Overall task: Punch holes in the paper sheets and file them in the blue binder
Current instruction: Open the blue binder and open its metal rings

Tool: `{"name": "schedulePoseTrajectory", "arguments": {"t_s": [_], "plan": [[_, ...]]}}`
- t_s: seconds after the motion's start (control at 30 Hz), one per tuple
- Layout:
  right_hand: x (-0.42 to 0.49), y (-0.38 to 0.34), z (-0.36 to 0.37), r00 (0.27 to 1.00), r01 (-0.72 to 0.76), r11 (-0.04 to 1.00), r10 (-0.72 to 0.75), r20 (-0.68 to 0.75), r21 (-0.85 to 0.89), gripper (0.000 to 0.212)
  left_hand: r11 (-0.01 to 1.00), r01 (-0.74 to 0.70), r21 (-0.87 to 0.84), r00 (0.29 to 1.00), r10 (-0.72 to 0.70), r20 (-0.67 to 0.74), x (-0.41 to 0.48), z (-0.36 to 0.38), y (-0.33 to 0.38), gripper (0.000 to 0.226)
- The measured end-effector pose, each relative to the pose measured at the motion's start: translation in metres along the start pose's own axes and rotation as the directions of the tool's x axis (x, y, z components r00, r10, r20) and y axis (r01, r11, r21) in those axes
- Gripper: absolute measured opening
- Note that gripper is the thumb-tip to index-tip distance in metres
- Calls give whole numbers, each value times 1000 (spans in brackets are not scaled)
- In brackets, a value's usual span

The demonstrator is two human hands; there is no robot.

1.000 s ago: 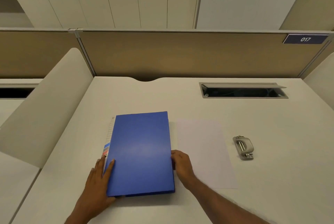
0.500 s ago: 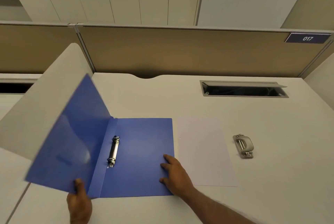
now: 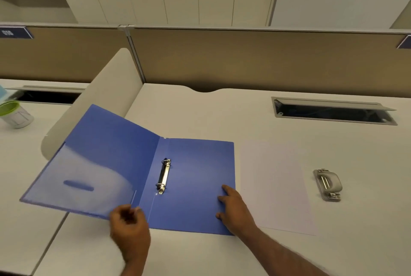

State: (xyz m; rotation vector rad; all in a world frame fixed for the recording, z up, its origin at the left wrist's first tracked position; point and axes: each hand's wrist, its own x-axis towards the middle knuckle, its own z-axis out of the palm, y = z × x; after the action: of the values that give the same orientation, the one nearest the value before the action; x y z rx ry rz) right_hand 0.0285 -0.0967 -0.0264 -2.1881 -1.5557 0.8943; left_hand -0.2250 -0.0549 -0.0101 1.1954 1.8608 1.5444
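Note:
The blue binder [image 3: 195, 177] lies open on the white desk [image 3: 222, 115], its metal ring mechanism [image 3: 164, 175] showing along the spine. Its front cover [image 3: 95, 164] is swung out to the left, slightly raised over the desk's left edge. My left hand [image 3: 130, 229], blurred, has its fingers curled at the cover's lower edge. Spread flat, my right hand [image 3: 235, 209] presses on the back cover's lower right corner. White paper sheets [image 3: 275, 184] lie just right of the binder. Right of them sits the grey hole punch [image 3: 328, 184], untouched.
A rounded beige divider [image 3: 100, 102] stands at the desk's left edge behind the raised cover. A cable slot [image 3: 333, 112] is sunk in the desk at the back right. A green-rimmed cup [image 3: 15, 115] stands on the neighbouring desk. A tan partition wall runs along the back.
The binder went from closed to open: my left hand swung the front cover up and over to the left, now nearly flat. My right hand moved from the binder's edge onto the back cover.

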Motion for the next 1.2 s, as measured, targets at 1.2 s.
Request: {"name": "schedulePoseTrajectory", "arguments": {"t_s": [1.2], "plan": [[62,-120,34,866,174,914,-320,385,367,67,977,83,198,858,-171,484,52,63,-12,17]]}}
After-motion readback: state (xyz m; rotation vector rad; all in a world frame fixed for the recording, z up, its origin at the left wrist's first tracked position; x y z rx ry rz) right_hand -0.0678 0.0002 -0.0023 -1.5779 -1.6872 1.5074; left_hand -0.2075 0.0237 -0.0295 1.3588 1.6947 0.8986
